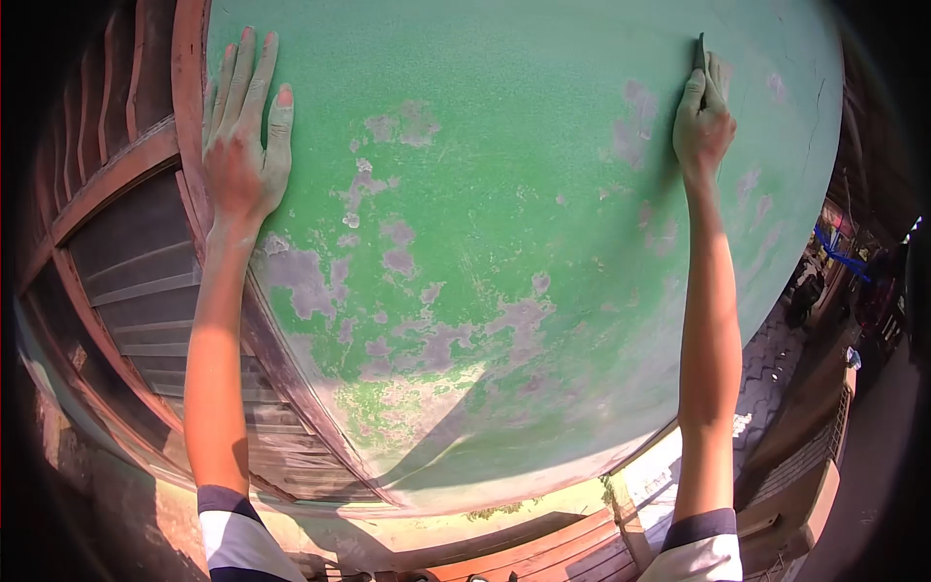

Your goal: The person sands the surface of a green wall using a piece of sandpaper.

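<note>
My left hand (245,145) lies flat against the green wall (465,204), its fingers stretched upward beside the wooden frame. Pale dust coats its fingers. Higher up on the right, my right hand (705,126) is closed on a thin dark flat piece (701,50), seen nearly edge-on at the wall. Its exact kind cannot be made out. The green paint is worn, with greyish bare patches (303,281) below my left hand and across the middle. Smaller patches show near my right hand.
A brown wooden frame with louvred slats (145,281) borders the wall at left. Below stands a wooden bench (553,548). Another wooden seat (805,514) is at lower right, near grey paving (771,354) and a blue item (839,252).
</note>
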The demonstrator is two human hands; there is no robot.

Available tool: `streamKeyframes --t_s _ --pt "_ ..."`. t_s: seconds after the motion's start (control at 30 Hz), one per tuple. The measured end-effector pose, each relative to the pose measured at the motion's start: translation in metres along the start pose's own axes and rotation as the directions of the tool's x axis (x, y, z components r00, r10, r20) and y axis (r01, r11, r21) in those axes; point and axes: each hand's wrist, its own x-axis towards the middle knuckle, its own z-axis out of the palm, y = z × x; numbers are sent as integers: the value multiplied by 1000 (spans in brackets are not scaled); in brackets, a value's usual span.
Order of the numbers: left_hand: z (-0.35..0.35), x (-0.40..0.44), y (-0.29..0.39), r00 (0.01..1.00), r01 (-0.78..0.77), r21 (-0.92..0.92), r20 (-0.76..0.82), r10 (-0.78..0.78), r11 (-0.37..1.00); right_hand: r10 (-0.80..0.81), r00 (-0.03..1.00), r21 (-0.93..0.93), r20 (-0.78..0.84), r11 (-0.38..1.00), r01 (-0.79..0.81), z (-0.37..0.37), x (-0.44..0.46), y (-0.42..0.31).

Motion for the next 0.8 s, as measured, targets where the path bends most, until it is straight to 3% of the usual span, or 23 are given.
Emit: streamKeyframes --t_s 0.03,0.07,0.13,0.2,0.23,0.27,0.33,0.37,0.4,0.43,0.47,0.5,0.57,0.6,0.67,0.7,0.77,0.8 --pt "0 -1 -1 1000 1 44 -15 -1 999 207 978 -127 -31 969 -210 -16 9 45" --pt "1 0 -2 999 5 88 -33 -2 996 260 960 -165 -102 947 -274 -26 14 97" --pt "2 5 2 999 -6 140 -41 12 990 508 853 -211 -115 827 -521 -39 12 132" --pt "3 4 7 999 -24 181 -26 29 983 525 833 -219 -174 804 -552 -19 12 91" --pt "4 5 8 999 -9 95 -39 12 995 538 808 -208 -240 784 -585 -5 12 58" --pt "4 4 7 999 9 7 -46 -8 1000 483 842 -161 -241 836 -525 10 5 16" --pt "6 5 3 998 19 -12 -64 -20 1000 103 958 -76 -267 989 -128 46 -14 -68" --pt "7 4 5 995 34 -27 -89 -37 999 95 982 108 -164 991 -78 52 -28 -135" --pt "2 8 8 996 38 -46 -78 -41 998 29 998 18 -60 999 -28 76 -41 -172" --pt "-7 14 13 988 129 -115 -71 -138 985 -115 992 104 -43 987 119 101 -67 -218" --pt "-13 15 17 973 215 -183 -49 -228 959 -281 956 352 -83 889 291 96 -85 -278" --pt "-12 10 11 976 207 -199 -25 -216 958 -364 925 384 -109 843 377 113 -106 -310" --pt "-12 5 -14 917 246 -503 -155 -367 829 -378 915 415 -144 816 402 117 -130 -347" --pt "-14 3 -21 919 239 -503 -159 -361 830 -375 915 413 -150 817 403 115 -127 -342" --pt "-18 -4 -33 961 199 -334 -119 -251 921 -528 847 407 -62 761 505 105 -113 -307" --pt "-13 -7 -36 971 168 -223 -130 -200 960 -525 849 338 -59 790 512 96 -101 -286" --pt "-12 -7 -33 970 160 -216 -146 -194 963 -285 958 213 -5 936 280 65 -73 -236" --pt "-12 -7 -30 971 146 -209 -155 -181 967 -157 988 -125 1 980 155 69 -56 -169"
